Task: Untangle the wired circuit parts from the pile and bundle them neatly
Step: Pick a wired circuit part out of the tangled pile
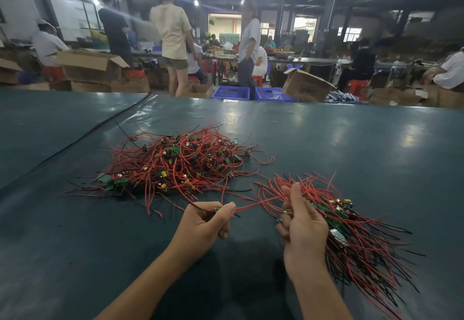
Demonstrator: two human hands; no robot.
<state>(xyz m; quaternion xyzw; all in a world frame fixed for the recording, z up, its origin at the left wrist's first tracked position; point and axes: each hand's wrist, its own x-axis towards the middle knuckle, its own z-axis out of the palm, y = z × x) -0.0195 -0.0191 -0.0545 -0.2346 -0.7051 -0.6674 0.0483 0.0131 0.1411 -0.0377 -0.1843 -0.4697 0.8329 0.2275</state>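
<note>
Nearest, the left hand fingers pinch a thin red wire with a tiny green board. The right hand fingers curl round a bendy red-and-black wire bundle. The tangled wire pile lies farther left on the shiny dark green worktop.

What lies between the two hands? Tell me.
In the head view, one red wire spans from the left hand to the bundle in the right hand.

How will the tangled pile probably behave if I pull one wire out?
Probably floppy: the red wire curves loosely between the left hand and the bundle in the right hand. Likely it drags neighbours, since wires in the pile cross and loop. Each part seems light: small boards on thin wires.
</note>
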